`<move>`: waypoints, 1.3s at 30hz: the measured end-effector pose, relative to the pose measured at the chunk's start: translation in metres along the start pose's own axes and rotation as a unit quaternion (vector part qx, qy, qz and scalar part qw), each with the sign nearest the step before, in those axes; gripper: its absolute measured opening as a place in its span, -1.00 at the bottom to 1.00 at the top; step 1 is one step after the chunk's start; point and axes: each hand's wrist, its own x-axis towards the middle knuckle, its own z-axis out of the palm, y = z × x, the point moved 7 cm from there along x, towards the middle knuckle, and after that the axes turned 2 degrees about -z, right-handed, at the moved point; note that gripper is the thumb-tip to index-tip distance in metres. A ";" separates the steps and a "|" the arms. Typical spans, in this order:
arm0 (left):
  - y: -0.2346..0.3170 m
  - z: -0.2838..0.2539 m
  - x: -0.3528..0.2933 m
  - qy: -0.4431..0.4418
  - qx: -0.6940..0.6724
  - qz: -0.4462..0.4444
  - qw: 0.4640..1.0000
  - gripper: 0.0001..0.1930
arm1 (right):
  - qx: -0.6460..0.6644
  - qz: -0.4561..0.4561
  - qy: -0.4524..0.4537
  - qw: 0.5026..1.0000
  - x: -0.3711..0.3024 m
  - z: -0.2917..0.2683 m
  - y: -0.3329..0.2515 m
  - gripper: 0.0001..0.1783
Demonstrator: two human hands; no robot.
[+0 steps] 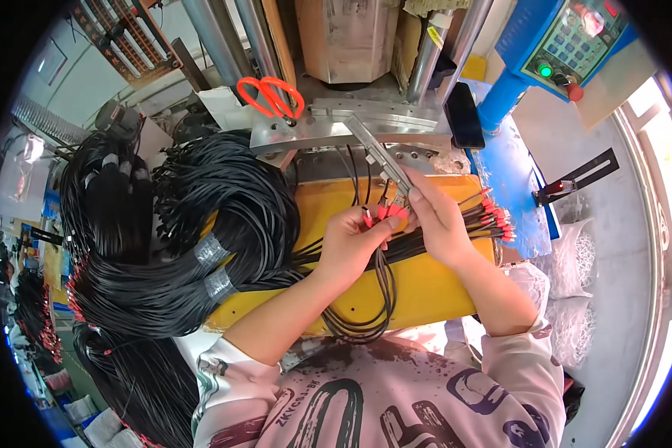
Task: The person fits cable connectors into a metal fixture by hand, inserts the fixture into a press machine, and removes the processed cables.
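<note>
My right hand (442, 228) is closed around the near end of a narrow metal mold bar (377, 155), which slants up and to the left. Close beside it, my left hand (351, 240) pinches black cables whose red-tipped ends (396, 212) meet the bar's near end. Whether those ends sit in the bar's slots is hidden by my fingers. The cables hang in a loop (384, 321) below my hands. Under my right forearm, more red-tipped connectors (496, 218) lie at the right edge of a yellow board (425, 299).
Large black cable bundles (149, 299) fill the left side. Ahead stands a press with a metal block (351, 45) and a plate (276, 134) bearing orange-handled scissors (272, 97). A black phone (464, 116) rests near a blue control box (575, 45).
</note>
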 end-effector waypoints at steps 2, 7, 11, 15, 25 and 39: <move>-0.001 -0.002 0.000 0.004 -0.020 0.002 1.000 -0.87 | 0.046 0.055 -0.016 0.997 -0.001 -0.002 0.006 -0.56; 0.001 -0.004 0.001 0.009 -0.039 -0.001 0.999 -0.84 | -0.107 -0.041 -0.012 0.993 -0.004 -0.006 -0.015 -0.51; -0.001 -0.004 0.000 0.014 -0.017 -0.007 1.000 -0.79 | -0.199 -0.150 -0.034 0.968 -0.003 -0.001 -0.017 -0.47; -0.002 -0.008 -0.003 0.027 -0.038 -0.040 0.998 -0.74 | -0.111 -0.028 -0.041 0.993 -0.009 -0.013 -0.006 -0.49; -0.001 -0.017 0.003 0.030 0.016 -0.012 0.999 -0.70 | -0.228 -0.015 -0.051 0.972 -0.009 -0.007 -0.010 -0.55; 0.018 -0.022 -0.001 0.052 -0.060 -0.076 0.994 -0.71 | 0.024 0.075 -0.081 0.994 -0.008 -0.010 0.010 -0.56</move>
